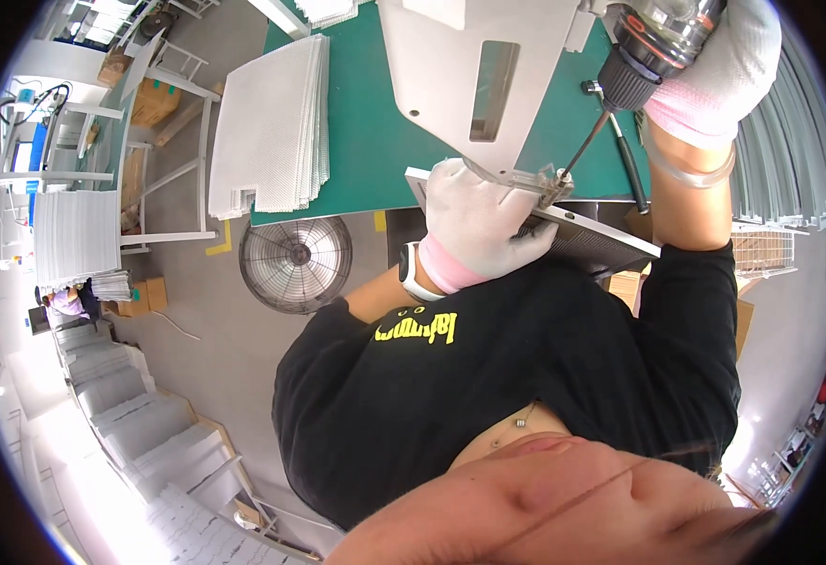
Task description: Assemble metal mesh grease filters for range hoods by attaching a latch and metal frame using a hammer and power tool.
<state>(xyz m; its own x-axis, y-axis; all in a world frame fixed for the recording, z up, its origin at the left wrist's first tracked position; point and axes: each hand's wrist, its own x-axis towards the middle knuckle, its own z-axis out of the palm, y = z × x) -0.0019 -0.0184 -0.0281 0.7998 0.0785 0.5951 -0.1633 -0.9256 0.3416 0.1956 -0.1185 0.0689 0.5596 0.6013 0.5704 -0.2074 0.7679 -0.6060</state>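
My right hand (pixel 735 71), in a white and pink glove, is closed around a cordless drill (pixel 653 42). The drill's long bit slants down to a small metal bracket (pixel 554 188) at the panel's edge; whether it touches a screw there is too small to tell. My left hand (pixel 479 226), gloved the same way, grips a white-edged panel (pixel 611 231) with a dark mesh-like face, close beside the bracket. The panel stands tilted between my body and the table edge. Above my left hand hangs a light grey metal housing (pixel 441 80) with a long slot.
A green-topped table (pixel 366 160) carries a stack of white perforated sheets (pixel 267 127) on the left and a black-handled hammer (pixel 628 155) on the right. A round floor fan (pixel 296 264) stands below. Long grey strips (pixel 761 141) are stacked at the right.
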